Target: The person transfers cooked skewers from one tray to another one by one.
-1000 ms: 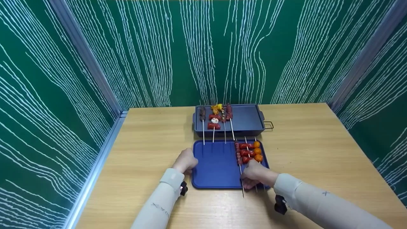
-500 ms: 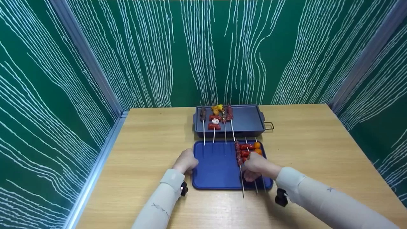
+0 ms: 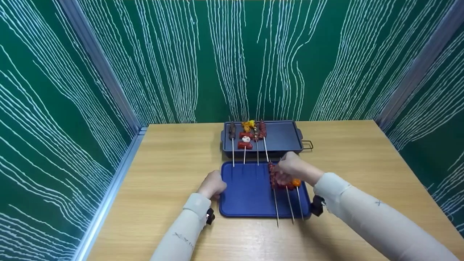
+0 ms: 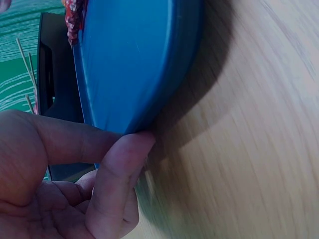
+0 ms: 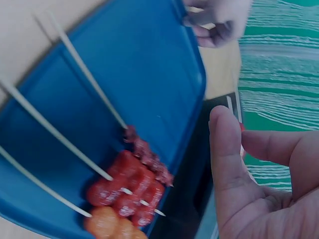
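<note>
My left hand [image 3: 212, 185] pinches the left rim of a blue tray [image 3: 246, 197] between thumb and fingers, as the left wrist view confirms. Toward the tray's far right part, my right hand [image 3: 291, 168] is above the skewers and hides part of them. In the right wrist view its thumb and finger hold nothing. Side by side in the tray lie a dark red meat skewer [image 5: 147, 157], a skewer of glossy red pieces [image 5: 124, 186] and a skewer of orange balls [image 5: 104, 223]. Their sticks point toward the near edge, some reaching past it.
Behind the tray stands a dark rectangular grill pan [image 3: 282, 136] with a wire handle [image 3: 307, 145] on its right. Several skewers lie on its left half, including a dark meat one [image 3: 232, 130] and a sausage one [image 3: 245, 145]. Their sticks overhang toward the tray.
My right hand has moved away from me, from the skewer sticks near the tray's front to above the food at its far end. The left hand has stayed at the tray rim.
</note>
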`<state>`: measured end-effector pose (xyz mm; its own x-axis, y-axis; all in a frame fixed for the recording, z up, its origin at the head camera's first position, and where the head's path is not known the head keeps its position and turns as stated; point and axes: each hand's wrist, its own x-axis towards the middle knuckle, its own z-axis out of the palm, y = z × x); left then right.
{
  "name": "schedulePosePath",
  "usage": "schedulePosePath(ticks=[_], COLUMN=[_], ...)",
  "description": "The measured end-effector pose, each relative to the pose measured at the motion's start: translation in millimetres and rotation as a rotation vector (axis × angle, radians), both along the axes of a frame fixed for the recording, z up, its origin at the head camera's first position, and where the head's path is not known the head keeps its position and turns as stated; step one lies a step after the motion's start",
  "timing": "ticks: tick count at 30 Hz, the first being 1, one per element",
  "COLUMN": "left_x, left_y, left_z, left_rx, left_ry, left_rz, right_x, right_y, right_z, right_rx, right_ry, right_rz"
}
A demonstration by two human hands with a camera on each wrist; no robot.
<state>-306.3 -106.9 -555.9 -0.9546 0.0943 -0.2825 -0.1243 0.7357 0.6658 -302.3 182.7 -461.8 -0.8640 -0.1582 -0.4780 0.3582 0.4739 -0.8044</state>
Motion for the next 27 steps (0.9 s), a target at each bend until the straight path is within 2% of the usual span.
schedulePosePath(ticks=[5,11,22,23,27], left_x=[-1.4,-1.3,-3.6,-6.0,-25.8], left_y=[0.3,1.5,1.6,0.9,-6.3], left_z=[-1.1,-0.4,-3.0,-5.9,-40.7], left_rx=[-0.010,-0.007,-0.008,-0.003,0.022], left_ry=[-0.009,-0.023,-0.024,-0.031,-0.017], left_rz=[0.009,0.022,0.023,0.024,0.002], right_x=[-10.4,-21.4,-37.9,-38.7,-40.8], right_y=[1.0,1.7,7.2,7.4,5.9], right_z=[9.7,12.5,2.3,0.7,-6.3], right_rx=[-0.001,-0.056,-0.083,-0.089,-0.128], right_ry=[0.013,-0.001,0.074,0.074,0.070], right_rz=[-0.018,-0.063,-0.090,-0.096,-0.129])
